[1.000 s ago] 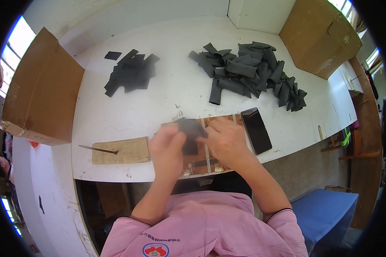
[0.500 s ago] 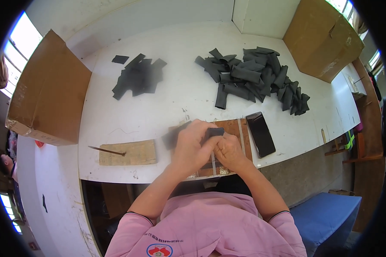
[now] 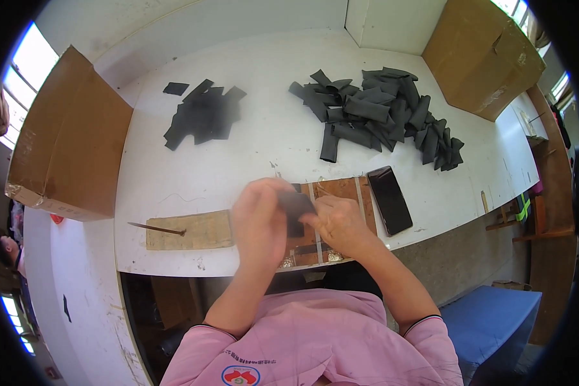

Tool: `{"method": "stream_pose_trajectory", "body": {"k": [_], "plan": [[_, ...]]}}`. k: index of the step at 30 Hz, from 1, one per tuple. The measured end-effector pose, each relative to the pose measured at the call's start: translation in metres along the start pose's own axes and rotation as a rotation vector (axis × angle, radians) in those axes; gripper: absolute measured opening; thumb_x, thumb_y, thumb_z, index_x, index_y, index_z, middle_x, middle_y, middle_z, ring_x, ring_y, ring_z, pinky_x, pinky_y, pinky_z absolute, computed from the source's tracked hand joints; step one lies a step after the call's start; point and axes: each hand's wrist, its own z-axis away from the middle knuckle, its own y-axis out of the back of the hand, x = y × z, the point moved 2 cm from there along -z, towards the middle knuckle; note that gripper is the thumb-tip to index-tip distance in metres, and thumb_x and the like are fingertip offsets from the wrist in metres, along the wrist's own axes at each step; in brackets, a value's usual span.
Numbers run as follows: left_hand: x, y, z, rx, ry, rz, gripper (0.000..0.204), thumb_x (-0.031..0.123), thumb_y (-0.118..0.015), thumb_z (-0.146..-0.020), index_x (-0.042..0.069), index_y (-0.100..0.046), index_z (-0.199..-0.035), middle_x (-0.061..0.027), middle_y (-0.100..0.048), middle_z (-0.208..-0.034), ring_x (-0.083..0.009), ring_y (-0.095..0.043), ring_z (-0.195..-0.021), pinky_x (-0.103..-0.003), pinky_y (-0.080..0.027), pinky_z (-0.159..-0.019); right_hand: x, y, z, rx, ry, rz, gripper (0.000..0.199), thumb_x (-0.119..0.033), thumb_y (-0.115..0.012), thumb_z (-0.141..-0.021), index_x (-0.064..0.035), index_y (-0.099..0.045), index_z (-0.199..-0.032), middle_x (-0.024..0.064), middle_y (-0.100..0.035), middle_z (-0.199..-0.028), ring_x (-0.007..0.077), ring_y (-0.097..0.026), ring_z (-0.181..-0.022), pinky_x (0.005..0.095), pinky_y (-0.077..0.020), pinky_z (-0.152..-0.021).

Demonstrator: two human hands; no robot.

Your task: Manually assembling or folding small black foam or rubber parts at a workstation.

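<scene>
A small dark strip [image 3: 296, 211] is pinched between both hands at frame centre, just above the worktop [image 3: 251, 161] edge. Left hand [image 3: 258, 219] and right hand [image 3: 338, 222] are pressed close together, equally near; strip's long axis can't quite be made out.

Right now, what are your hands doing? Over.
Left hand and right hand both pinching one dark fabric piece over wooden board. Phone beside. Nothing blocking.

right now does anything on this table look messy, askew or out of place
Nothing looks damaged or spilled. The big pile of dark strips is a loose jumble, and one small dark piece lies apart from the smaller pile. Both hands, left hand and right hand, hold a dark piece.
</scene>
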Motion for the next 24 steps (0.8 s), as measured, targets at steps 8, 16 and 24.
{"method": "stream_pose_trajectory", "body": {"k": [8,16,24], "plan": [[0.004,0.007,0.001,0.003,-0.039,-0.166,0.012,0.013,-0.053,-0.084,0.001,-0.055,-0.083,-0.0091,-0.056,-0.082,-0.0171,-0.049,-0.08,-0.028,-0.038,-0.077,-0.005,0.001,0.001,0.09,0.107,0.015,0.029,-0.028,-0.059,-0.076,-0.0033,-0.051,-0.061,0.0095,-0.051,-0.058,0.0282,-0.052,-0.051,0.0361,-0.0401,-0.046],[-0.025,0.059,0.012,-0.124,0.056,-1.066,0.02,0.0,-0.056,-0.074,-0.001,-0.055,-0.094,-0.0071,-0.057,-0.09,-0.0148,-0.053,-0.086,-0.028,-0.043,-0.075,0.001,0.046,-0.041,0.072,-0.309,-0.746,0.04,-0.033,-0.048,-0.086,-0.0002,-0.054,-0.064,0.002,-0.05,-0.048,0.0086,-0.048,-0.045,0.0241,-0.0369,-0.045],[-0.07,0.067,0.045,-0.502,-0.143,-2.091,0.025,0.004,-0.06,-0.066,0.002,-0.052,-0.089,-0.0176,-0.045,-0.11,-0.0338,-0.043,-0.104,-0.04,-0.037,-0.082,0.063,-0.008,0.029,0.16,-0.703,-0.809,0.039,-0.036,-0.041,-0.088,-0.0013,-0.056,-0.077,-0.0007,-0.047,-0.054,0.0064,-0.042,-0.047,0.0204,-0.0343,-0.046]]}}
